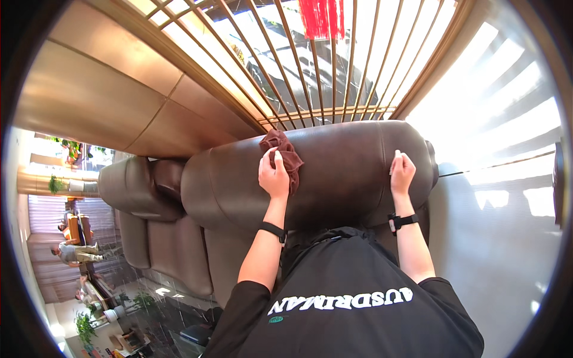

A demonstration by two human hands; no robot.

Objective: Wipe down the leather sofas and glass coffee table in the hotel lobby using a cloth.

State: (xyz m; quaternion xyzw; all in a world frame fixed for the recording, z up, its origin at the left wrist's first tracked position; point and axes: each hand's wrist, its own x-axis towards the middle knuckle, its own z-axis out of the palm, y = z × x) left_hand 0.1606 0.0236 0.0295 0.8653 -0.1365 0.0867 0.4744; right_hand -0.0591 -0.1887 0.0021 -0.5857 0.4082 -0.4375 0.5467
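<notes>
A crumpled reddish-brown cloth (291,162) lies against the dark brown leather backrest (335,170) of a sofa. My left hand (274,176) grips the cloth by its left side, with part of it spread past my fingers towards the top of the backrest. Near the right end of the same cushion, beside a stitched seam, is my right hand (403,172). Its fingers are curled into a loose fist, and I see no cloth in it. Each wrist wears a black band.
Behind the backrest stands a wooden slatted screen (324,80) with a red hanging (321,18). A pale wall (488,223) is close on the right. More sofa seating (174,250) extends left. A person (74,253) and potted plants (85,326) are farther off.
</notes>
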